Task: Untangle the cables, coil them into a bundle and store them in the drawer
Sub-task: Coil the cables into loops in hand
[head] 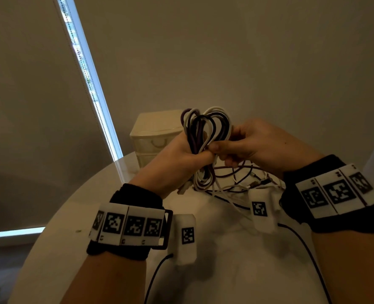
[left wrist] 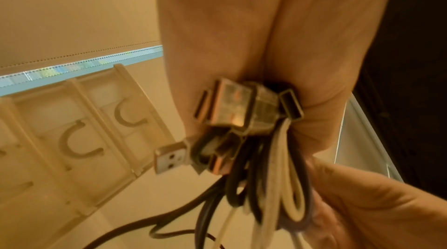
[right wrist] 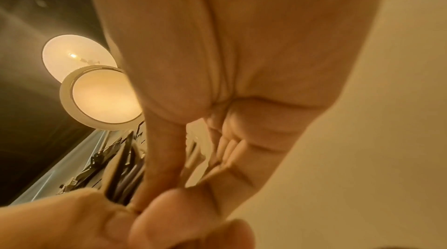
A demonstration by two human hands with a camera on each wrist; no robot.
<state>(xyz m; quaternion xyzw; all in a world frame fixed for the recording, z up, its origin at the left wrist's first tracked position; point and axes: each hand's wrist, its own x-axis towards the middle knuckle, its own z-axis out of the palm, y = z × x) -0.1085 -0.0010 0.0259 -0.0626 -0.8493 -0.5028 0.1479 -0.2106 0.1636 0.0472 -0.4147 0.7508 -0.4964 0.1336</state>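
A bundle of white, purple and dark cables [head: 205,130] stands looped above the table. My left hand [head: 181,156] grips the bundle's middle, fingers curled round it. My right hand [head: 247,143] pinches the loops from the right, thumb against the left hand's fingers. Several USB plugs [left wrist: 237,111] stick out below the left fist, with cable loops [left wrist: 285,195] hanging under them. Loose cable ends [head: 243,181] trail on the table beneath both hands. The cream drawer unit [head: 153,139] stands behind the bundle, its drawers closed.
The round white table [head: 225,260] carries the loose cables near its far side. A window strip [head: 87,73] with a blind runs at the left. A ceiling lamp [right wrist: 101,96] shows in the right wrist view. Black wrist-camera leads [head: 155,279] hang over the table.
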